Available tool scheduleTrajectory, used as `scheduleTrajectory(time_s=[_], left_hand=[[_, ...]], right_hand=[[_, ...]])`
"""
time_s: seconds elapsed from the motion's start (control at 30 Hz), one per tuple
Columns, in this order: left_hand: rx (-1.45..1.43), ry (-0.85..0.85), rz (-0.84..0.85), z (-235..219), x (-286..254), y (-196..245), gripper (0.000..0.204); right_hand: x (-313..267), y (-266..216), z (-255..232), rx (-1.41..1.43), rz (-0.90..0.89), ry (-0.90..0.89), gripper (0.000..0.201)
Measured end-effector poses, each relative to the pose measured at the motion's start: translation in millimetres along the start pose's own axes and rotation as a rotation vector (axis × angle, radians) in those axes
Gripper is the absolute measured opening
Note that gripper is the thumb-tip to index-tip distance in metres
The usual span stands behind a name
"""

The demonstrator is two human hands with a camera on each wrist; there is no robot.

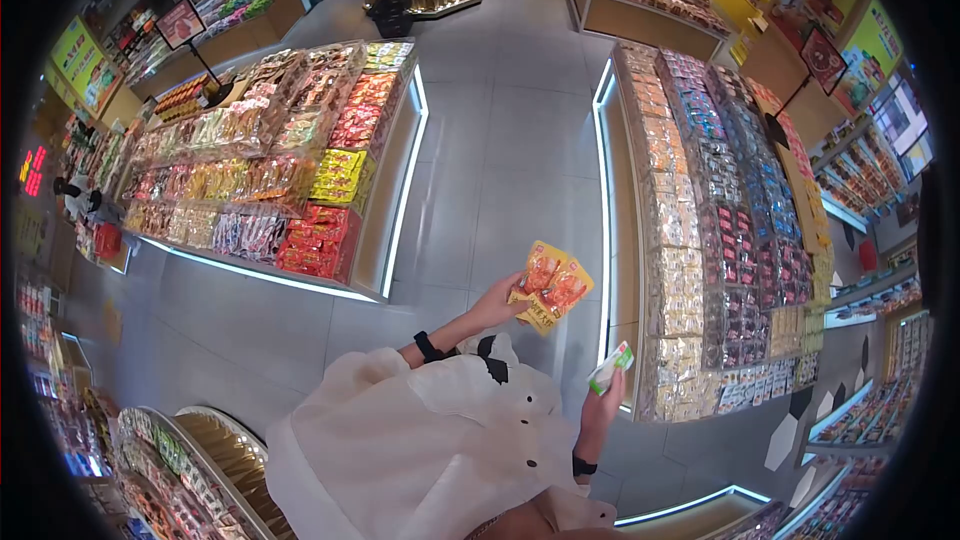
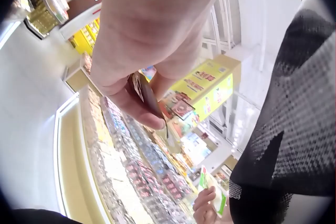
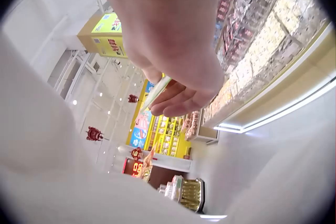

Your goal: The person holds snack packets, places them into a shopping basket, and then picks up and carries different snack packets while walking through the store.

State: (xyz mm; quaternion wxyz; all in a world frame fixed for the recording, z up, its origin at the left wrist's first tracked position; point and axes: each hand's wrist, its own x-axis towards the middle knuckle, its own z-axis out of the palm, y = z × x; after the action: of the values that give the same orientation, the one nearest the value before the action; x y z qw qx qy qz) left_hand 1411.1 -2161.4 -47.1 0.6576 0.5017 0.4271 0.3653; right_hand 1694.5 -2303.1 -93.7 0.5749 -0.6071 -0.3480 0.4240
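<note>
In the head view my left hand (image 1: 497, 302) grips two yellow-orange snack packets (image 1: 550, 290), fanned out, with pictures of food on their fronts. The left wrist view catches the packets (image 2: 147, 95) nearly edge-on between the thumb and fingers of my left hand (image 2: 155, 40). Lower and to the right, my right hand (image 1: 603, 400) holds a small white and green packet (image 1: 610, 368) upright. From the right wrist, that packet (image 3: 156, 92) appears as a thin edge pinched in my right hand (image 3: 173, 50). Both hands are in front of my white shirt (image 1: 420, 440).
A long display bin (image 1: 670, 240) of wrapped snacks runs along my right, its lit edge close to my right hand. Another stepped snack display (image 1: 345, 175) stands ahead on the left. Grey tiled floor (image 1: 500, 140) lies between them. A rounded rack (image 1: 190, 460) is behind at left.
</note>
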Motion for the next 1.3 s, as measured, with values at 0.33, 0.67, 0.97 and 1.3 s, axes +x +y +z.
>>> scheduleTrajectory(time_s=[0.33, 0.67, 0.97, 1.3], left_hand=[[-0.180, 0.633, 0.018, -94.0, -32.2, -8.8, 0.057], [-0.359, 1.075, 0.286, -199.8, 41.0, 34.0, 0.053], [-0.333, 1.458, 0.362, -311.3, 103.2, 69.6, 0.051], [-0.399, 1.792, 0.357, -318.7, 92.6, 40.5, 0.052]], right_hand=[[135.9, -29.0, 163.3, 0.410, 0.434, -0.498, 0.037], [273.7, -18.1, 257.9, 0.258, 0.598, -0.557, 0.037], [446.7, -34.5, 393.6, 0.079, 0.578, -0.720, 0.040], [502.7, -56.1, 589.6, 0.020, 0.529, -1.132, 0.039]])
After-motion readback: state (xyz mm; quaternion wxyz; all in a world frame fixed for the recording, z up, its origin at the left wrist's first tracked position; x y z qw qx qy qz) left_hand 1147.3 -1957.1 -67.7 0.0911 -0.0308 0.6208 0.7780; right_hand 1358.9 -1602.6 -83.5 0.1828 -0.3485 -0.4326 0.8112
